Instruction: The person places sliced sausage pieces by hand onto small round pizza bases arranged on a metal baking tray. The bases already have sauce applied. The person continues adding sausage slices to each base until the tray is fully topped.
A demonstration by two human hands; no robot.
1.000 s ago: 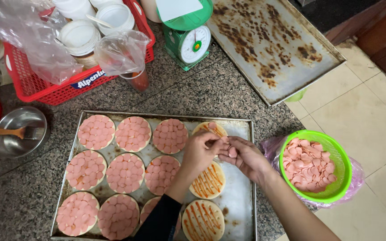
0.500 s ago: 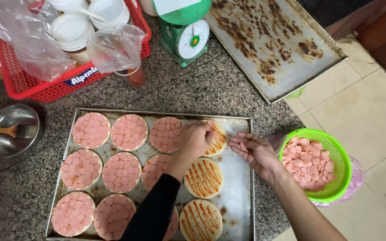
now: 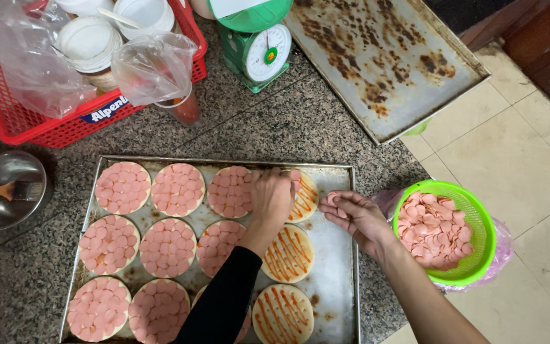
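A metal baking tray point(image 3: 338, 280) holds several round dough bases; most are covered with pink sausage slices point(image 3: 178, 188), three show only orange sauce stripes point(image 3: 289, 252). My left hand point(image 3: 272, 196), in a black sleeve, presses slices onto the top-right base point(image 3: 305, 191), which is partly covered. Palm up at the tray's right edge, my right hand point(image 3: 356, 217) holds a few pink slices. A green colander point(image 3: 479, 220) full of sausage slices sits just right of it.
A green kitchen scale point(image 3: 257, 44) and a stained empty baking sheet point(image 3: 383, 57) lie at the back. A red basket point(image 3: 46, 130) with white tubs and plastic bags is back left. A steel bowl point(image 3: 4, 191) holding a brush sits left. Tiled floor lies right.
My left hand left my right hand and moved up onto the top-right base. My right hand drew back right and turned palm up with slices.
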